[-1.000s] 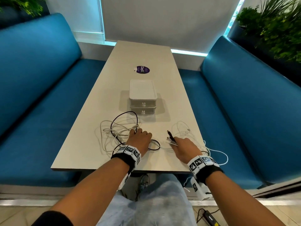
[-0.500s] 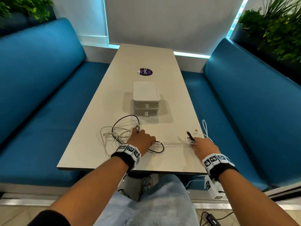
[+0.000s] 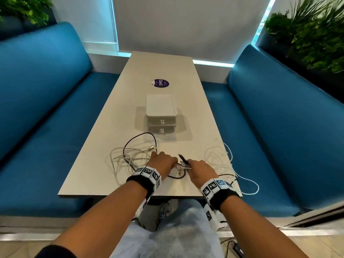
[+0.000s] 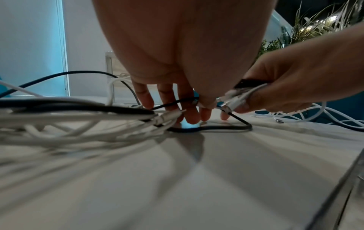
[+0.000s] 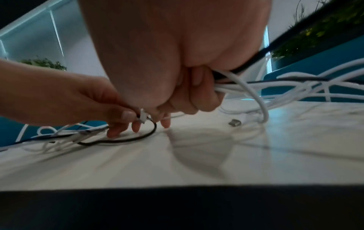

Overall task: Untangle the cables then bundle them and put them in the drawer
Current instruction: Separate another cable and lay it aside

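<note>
Fingers of the right hand point(image 3: 200, 169) were curled tight round a gathered handful of thin white charging cables point(image 5: 244, 87) plus one black plug end point(image 3: 183, 159) poking out past the knuckles, while the left hand point(image 3: 163, 162) pinched a small white connector point(image 5: 143, 117) right up against the right thumb, its other fingers point(image 4: 146, 99) hanging straight down to the pale laminate counter point(image 3: 167, 185). So both hands met near the front edge, between two messes: the bigger tangle of white leads with a thin black cable point(image 3: 138, 135) looped through it on the left, and a looser white pile point(image 3: 217, 155) on the right that spilled over the counter edge. The small white two-drawer plastic box point(image 3: 161, 116) sat further back, both drawers closed as far as I could tell. Honestly the step looked like feeding one freed end into the held bunch, and I'd say the trick was keeping the plug ends lined up together so the bundle could later coil evenly. Pulling slowly seemed wise, since the black loop under the left hand could've snagged and cinched a knot. I'd also have hauled the dangling strand point(image 3: 247, 185) back onto the counter first, because its weight might have dragged the sorted ones off.
</note>
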A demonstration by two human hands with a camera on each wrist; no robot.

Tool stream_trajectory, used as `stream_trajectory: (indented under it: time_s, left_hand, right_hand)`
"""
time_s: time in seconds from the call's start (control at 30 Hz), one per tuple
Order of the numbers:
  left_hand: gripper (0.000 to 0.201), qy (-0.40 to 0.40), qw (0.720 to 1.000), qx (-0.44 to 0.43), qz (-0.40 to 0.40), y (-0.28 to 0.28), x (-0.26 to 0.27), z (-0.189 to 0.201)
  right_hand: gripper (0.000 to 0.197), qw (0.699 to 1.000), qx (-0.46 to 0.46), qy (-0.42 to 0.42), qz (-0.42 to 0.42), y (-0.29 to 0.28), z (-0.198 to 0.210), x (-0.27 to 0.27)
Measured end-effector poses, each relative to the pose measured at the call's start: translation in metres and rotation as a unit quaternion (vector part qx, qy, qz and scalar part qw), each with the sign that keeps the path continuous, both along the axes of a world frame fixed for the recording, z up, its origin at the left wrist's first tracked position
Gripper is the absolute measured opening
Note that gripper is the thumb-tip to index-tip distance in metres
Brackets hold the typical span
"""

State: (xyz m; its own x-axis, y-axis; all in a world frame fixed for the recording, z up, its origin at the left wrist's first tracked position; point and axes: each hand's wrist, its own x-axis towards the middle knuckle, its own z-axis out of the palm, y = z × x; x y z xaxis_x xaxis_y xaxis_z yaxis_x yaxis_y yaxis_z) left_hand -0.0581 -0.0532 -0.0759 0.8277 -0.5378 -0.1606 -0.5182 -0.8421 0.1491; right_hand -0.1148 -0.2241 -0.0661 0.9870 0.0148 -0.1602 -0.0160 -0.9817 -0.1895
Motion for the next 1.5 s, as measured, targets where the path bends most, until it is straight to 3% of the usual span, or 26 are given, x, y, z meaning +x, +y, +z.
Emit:
stream_trajectory:
  time_s: [0.13, 0.33, 0.5, 0.63, 0.73, 0.87, 1.0, 1.17, 1.23, 1.33, 1.5]
  left_hand:
    - [0.024, -0.003, 1.0, -0.009, -0.007, 0.004, 0.005, -0.004]
    - [0.043, 0.01, 1.0, -0.021, 0.015, 0.017, 0.017, -0.004]
    - [0.049, 0.027, 0.997, -0.076, -0.012, 0.014, 0.015, -0.007]
    - [0.061, 0.032, 0.994, -0.1, -0.035, 0.016, 0.012, -0.009]
    - [0.063, 0.02, 0.99, -0.132, -0.036, 0.022, 0.016, -0.003]
    - [0.043, -0.034, 0.984, -0.172, 0.004, 0.035, 0.019, 0.021]
    - [0.031, -0.03, 0.975, -0.212, 0.059, 0.068, 0.029, 0.037]
    - [0.021, 0.079, 0.993, -0.068, 0.062, 0.1, 0.019, 0.05]
    - [0.034, 0.08, 0.992, -0.066, 0.075, 0.105, 0.012, 0.047]
    - [0.036, 0.058, 0.991, -0.085, 0.082, 0.109, 0.004, 0.043]
    - [0.037, 0.063, 0.996, 0.021, 0.064, 0.112, -0.004, 0.041]
  right_hand:
    - [0.021, 0.999, -0.022, 0.006, -0.031, -0.013, 0.003, 0.0]
    - [0.026, 0.98, -0.03, -0.005, -0.196, -0.071, 0.016, -0.007]
    - [0.023, 0.975, 0.018, -0.066, -0.211, -0.065, 0.025, 0.0]
    - [0.033, 0.969, 0.12, -0.117, -0.181, -0.043, 0.034, 0.012]
    - [0.029, 0.961, 0.203, -0.105, -0.157, -0.022, 0.036, 0.015]
    - [0.029, 0.953, 0.256, -0.073, -0.146, -0.002, 0.027, 0.011]
    - [0.03, 0.954, 0.266, -0.041, -0.131, 0.011, 0.019, 0.008]
    - [0.031, 0.968, 0.236, -0.012, -0.083, 0.026, 0.017, 0.01]
    - [0.029, 0.969, 0.239, -0.007, -0.061, 0.035, 0.017, 0.01]
    - [0.027, 0.973, 0.232, 0.002, -0.013, 0.051, 0.014, 0.006]
    - [0.026, 0.976, 0.205, 0.053, 0.043, 0.074, 0.0, -0.001]
